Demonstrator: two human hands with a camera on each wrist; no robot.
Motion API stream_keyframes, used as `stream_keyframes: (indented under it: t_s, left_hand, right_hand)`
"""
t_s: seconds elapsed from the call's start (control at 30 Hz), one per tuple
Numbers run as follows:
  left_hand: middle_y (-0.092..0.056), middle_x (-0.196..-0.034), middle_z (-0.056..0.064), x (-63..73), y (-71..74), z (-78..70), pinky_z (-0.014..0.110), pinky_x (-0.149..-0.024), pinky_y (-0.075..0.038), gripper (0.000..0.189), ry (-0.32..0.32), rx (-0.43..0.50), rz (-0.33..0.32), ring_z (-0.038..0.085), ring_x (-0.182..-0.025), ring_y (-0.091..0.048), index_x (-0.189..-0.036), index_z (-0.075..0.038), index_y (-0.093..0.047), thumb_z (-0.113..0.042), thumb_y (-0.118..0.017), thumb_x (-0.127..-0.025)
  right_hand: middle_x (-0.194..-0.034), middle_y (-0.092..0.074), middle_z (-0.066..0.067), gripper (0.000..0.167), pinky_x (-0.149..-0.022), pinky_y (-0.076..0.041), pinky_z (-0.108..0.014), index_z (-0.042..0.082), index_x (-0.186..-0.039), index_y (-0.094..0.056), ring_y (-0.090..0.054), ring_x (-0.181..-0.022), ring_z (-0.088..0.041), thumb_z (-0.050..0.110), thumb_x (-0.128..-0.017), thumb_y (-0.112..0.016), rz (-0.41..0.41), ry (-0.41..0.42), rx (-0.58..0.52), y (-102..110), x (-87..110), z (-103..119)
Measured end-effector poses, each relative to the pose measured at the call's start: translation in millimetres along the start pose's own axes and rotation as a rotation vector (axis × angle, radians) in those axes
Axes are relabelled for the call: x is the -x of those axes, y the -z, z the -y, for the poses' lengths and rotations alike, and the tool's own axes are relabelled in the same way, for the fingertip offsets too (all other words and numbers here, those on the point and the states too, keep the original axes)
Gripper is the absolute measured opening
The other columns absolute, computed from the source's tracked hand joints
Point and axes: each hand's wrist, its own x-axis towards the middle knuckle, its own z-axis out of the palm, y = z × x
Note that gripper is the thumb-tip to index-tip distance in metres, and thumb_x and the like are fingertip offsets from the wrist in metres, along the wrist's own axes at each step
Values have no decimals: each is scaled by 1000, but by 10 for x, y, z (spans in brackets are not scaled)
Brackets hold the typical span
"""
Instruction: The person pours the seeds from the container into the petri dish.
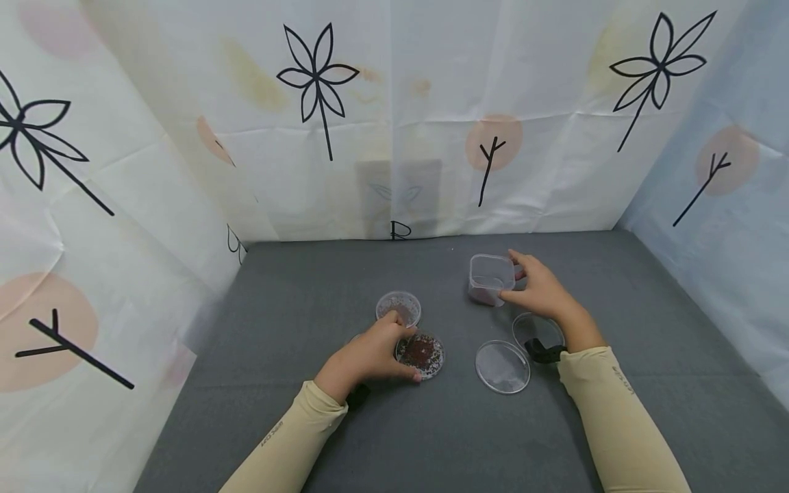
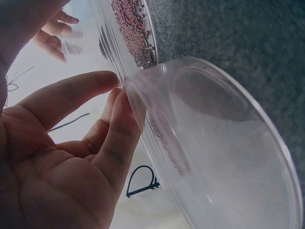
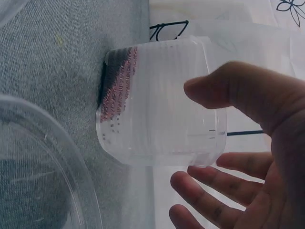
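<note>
My left hand (image 1: pixel 374 349) spans a round clear petri dish (image 1: pixel 435 359), thumb at its near rim and fingers at its far rim. Dark reddish-brown and whitish small beads lie in that dish. Just behind it stands a second round dish (image 1: pixel 390 302) with paler beads. In the left wrist view, a clear round disc (image 2: pixel 238 157) fills the right side. With thumb and fingers, my right hand (image 1: pixel 545 291) holds a clear square container (image 1: pixel 491 268) by its sides. Reddish beads (image 3: pixel 121 90) are heaped toward one side of its base in the right wrist view.
Two clear round dishes or lids, one in front (image 1: pixel 502 368) and one behind (image 1: pixel 530 327), lie near my right wrist. A grey cloth (image 1: pixel 308 287) covers the table. Patterned white curtains (image 1: pixel 401 82) hang behind and at both sides.
</note>
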Motion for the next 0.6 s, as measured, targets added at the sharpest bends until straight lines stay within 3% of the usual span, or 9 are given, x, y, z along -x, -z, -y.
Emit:
stream_keyframes:
  t_s: [0.23,0.6]
  left_hand:
    - [-54,-119,9,-6,-12,11,32,-83,-46,87,-2,0,-1,16,-98,-48,-149,-3,-61,-41,-96,-79]
    - [-53,-117,10,12,-6,-10,32,-84,-45,87,-18,1,-16,15,-97,-46,-149,-2,-61,-40,-96,-79]
  right_hand:
    - [-155,-44,-31,90,-98,-51,-63,-1,-168,-20,-54,-130,-50,17,-99,-74,-47,-12,6,19,-2,-22]
    - [-147,-45,-29,85,-100,-50,-62,0,-166,-27,-54,-128,-47,24,-100,-75,-29,-4,50,94,49,132]
